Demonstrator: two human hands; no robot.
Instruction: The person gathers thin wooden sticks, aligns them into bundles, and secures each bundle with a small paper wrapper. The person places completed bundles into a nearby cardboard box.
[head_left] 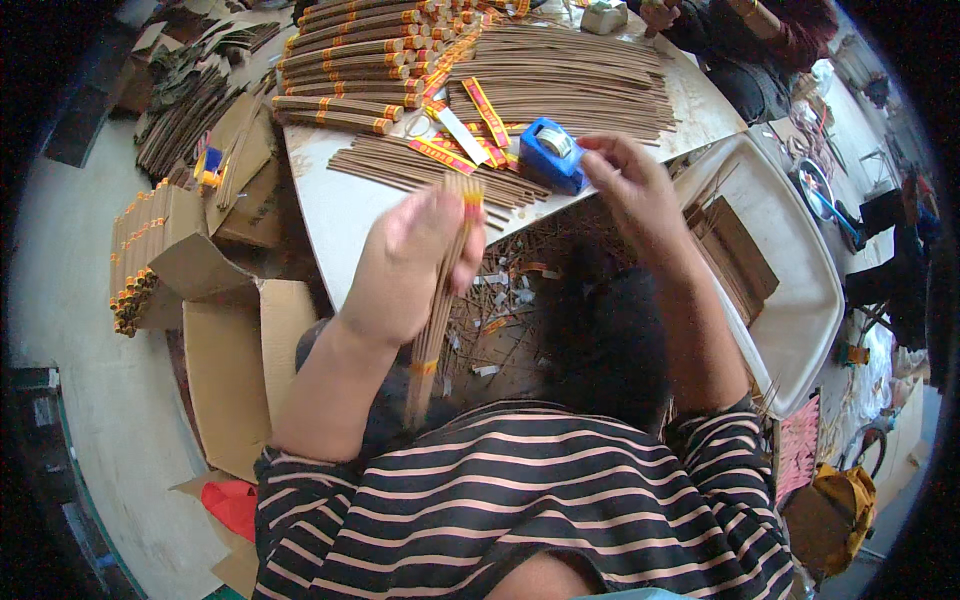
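Striped shirt (530,500) cloth lies nearest; just beyond it, the left hand (405,255) has its fingers wrapped around a bundle of thin brown sticks (431,325) (yellow and red at the far end), slanting by the near edge of the white table (325,205). To the right, the right hand (635,185) is at the blue tape dispenser (552,155), fingers slightly bent; whether they pinch anything, I cannot tell. Farther off, paper labels (485,110) lie beside loose sticks (580,85).
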